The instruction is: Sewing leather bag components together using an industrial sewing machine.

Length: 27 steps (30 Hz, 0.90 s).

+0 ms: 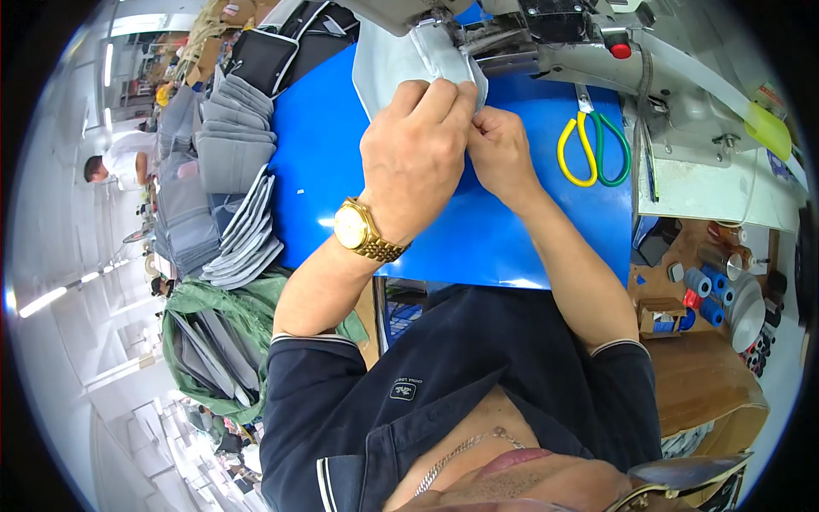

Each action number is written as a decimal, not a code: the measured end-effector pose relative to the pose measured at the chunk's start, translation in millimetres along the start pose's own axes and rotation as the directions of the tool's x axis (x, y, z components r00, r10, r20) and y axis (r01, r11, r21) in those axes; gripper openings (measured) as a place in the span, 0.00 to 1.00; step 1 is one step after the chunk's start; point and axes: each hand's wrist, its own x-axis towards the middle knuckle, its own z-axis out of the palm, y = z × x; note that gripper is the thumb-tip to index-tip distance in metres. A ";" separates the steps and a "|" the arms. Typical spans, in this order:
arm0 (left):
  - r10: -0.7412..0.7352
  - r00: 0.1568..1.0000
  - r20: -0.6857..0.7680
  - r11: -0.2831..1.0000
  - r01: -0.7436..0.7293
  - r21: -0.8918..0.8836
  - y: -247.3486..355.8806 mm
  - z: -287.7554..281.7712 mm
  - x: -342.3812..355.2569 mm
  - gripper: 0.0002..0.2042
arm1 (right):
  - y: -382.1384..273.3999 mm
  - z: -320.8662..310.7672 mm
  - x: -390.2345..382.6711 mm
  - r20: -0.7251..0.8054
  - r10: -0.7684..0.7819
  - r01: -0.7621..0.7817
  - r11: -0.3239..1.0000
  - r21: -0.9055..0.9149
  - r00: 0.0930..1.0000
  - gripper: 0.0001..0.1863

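Note:
A pale grey padded piece (384, 55) lies under the head of a sewing machine (499, 47). My left hand (414, 145), with a gold watch on its wrist, has its fingers curled onto the front part of the piece, gripping it. Just beside it, my right hand (499, 154) pinches the piece's right edge, partly hidden by the left hand. Both hands are over a blue work surface (316, 154). Scissors (578, 149) with yellow and green handles lie to the right of my right hand.
Stacks of grey pieces (230, 145) line the left side, with black padded items (260, 60) behind and a green sack (213, 341) nearer. Thread cones (710, 290) and a cardboard box (708, 384) sit at the right. A person (128, 166) in white is in the left background.

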 end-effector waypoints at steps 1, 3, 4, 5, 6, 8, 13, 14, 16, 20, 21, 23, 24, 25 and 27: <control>0.004 1.000 -0.024 1.000 -0.004 0.003 -0.6 2.8 1.5 0.15 | 3.5 1.1 1.1 -0.026 0.011 -0.010 1.000 0.018 1.000 0.17; -0.012 0.999 -0.043 1.000 0.012 -0.016 -2.8 9.6 6.5 0.15 | 9.3 3.3 8.4 -0.005 -0.035 0.035 0.995 0.093 0.999 0.17; -0.006 0.997 -0.071 1.000 0.005 -0.013 -3.4 13.3 8.9 0.15 | 11.6 3.7 12.9 -0.012 -0.071 0.072 0.987 0.146 0.997 0.17; -0.024 0.996 -0.084 1.000 0.023 -0.012 -3.6 17.1 11.6 0.15 | 13.3 2.8 17.2 -0.013 -0.072 0.074 0.986 0.147 0.997 0.17; -0.054 0.996 -0.066 0.998 0.053 -0.019 -4.1 20.1 13.8 0.14 | 14.4 1.6 21.2 -0.007 -0.060 0.060 0.988 0.141 0.998 0.17; -0.082 0.990 -0.117 0.996 0.079 -0.031 -5.4 24.6 17.7 0.13 | 14.9 -0.9 28.8 -0.001 -0.047 0.046 0.990 0.134 0.999 0.17; -0.240 0.959 -0.149 0.966 0.221 -0.135 -5.3 27.6 20.7 0.09 | 5.9 -6.0 32.8 -0.001 -0.045 0.045 0.996 0.078 0.999 0.16; -0.269 0.952 -0.144 0.956 0.245 -0.165 -4.1 27.9 20.7 0.08 | 2.8 -7.6 32.4 0.012 -0.069 0.068 0.993 0.099 0.998 0.16; -0.296 0.946 -0.131 0.944 0.268 -0.195 -1.1 29.1 20.7 0.08 | -3.8 -12.4 31.2 0.031 -0.037 0.033 0.993 0.110 0.999 0.15; -0.280 0.954 -0.111 0.919 0.232 -0.320 -17.3 23.6 19.4 0.07 | -16.4 -18.2 34.3 0.024 -0.017 0.013 0.987 0.158 1.000 0.15; -0.228 0.972 -0.058 0.909 0.191 -0.369 -26.6 21.0 18.4 0.08 | -18.8 -21.7 35.4 0.064 -0.001 -0.004 0.997 0.072 0.998 0.15; -0.223 0.975 0.000 0.854 0.195 -0.482 -51.2 19.9 17.1 0.17 | -21.9 -26.8 34.7 0.094 0.034 -0.033 0.999 -0.015 0.995 0.15; -0.175 0.984 -0.031 0.889 0.144 -0.435 -64.9 23.1 18.5 0.21 | -22.7 -27.9 34.4 0.096 0.034 -0.033 0.999 -0.005 0.995 0.15; -0.115 0.993 -0.019 0.830 0.085 -0.551 -75.1 31.8 22.4 0.29 | -23.2 -29.2 34.8 0.099 0.028 -0.029 1.000 0.005 0.995 0.14; -0.193 0.969 0.154 0.591 0.240 -0.770 -74.9 51.0 14.8 0.28 | -23.8 -30.2 35.3 0.117 0.041 -0.042 0.999 0.003 0.992 0.14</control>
